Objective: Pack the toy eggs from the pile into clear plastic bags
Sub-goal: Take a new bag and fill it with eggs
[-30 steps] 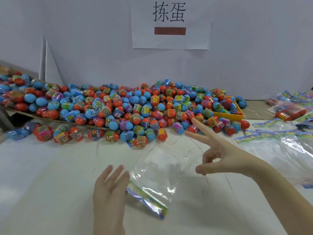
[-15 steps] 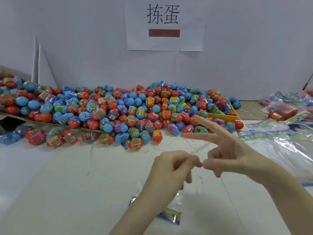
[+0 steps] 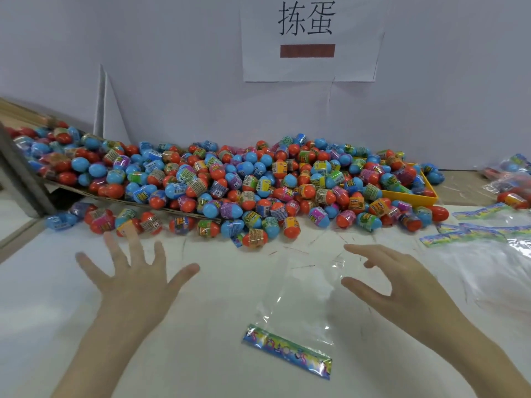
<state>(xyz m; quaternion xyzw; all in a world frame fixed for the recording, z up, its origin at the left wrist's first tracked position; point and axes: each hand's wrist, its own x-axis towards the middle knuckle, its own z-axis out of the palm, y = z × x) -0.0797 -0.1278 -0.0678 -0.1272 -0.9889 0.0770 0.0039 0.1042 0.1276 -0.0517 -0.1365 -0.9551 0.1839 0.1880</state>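
1. Both hands are apart now and hold nothing: left hand (image 3: 129, 280) fingers spread, right hand (image 3: 393, 280) loose; half a second ago they met in a pinch.
2. One bag (image 3: 298, 300) lies flat and empty between them, so no egg is packed yet.
3. Eggs (image 3: 244, 185) at 12 o'clock: hundreds, too many to count. More bags (image 3: 488, 245) at 2 o'clock.

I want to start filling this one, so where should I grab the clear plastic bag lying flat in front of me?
Probably pinch the clear plastic bag at its far edge, nearest the pile of blue and orange toy eggs; the colourful printed strip closes the near end. The right hand, beside that edge, is handiest.
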